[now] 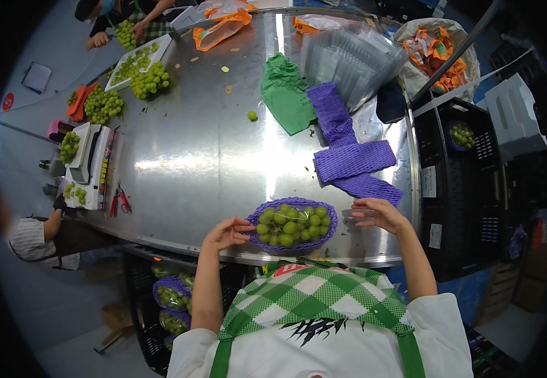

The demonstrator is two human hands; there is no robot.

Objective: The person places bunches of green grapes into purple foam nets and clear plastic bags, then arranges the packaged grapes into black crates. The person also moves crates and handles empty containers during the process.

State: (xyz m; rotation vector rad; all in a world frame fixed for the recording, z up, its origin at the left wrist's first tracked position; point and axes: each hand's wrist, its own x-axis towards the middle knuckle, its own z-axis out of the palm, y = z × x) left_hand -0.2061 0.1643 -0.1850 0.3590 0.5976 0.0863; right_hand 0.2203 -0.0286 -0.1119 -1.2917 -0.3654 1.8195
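Observation:
A clear-covered pack of green grapes [292, 225] lies at the near edge of the metal table, with a purple foam net sleeve [258, 245] around it. My left hand [229, 232] is at the pack's left end, fingertips at the net, not closed round it. To the right of the pack, apart from it, my right hand [376, 213] is held with its fingers spread and nothing in them. Several flat purple foam net sleeves [356, 160] lie crossed beyond my right hand. A crumpled green bag [285, 94] touches their far end.
Stacked clear plastic trays [349, 61] stand at the back right. Black crates [467, 189] are beyond the table's right edge; another crate [143, 307] with netted grapes is below left. Red-handled snips [120, 201] lie left, near a scale and grape bunches. Two people work at the left.

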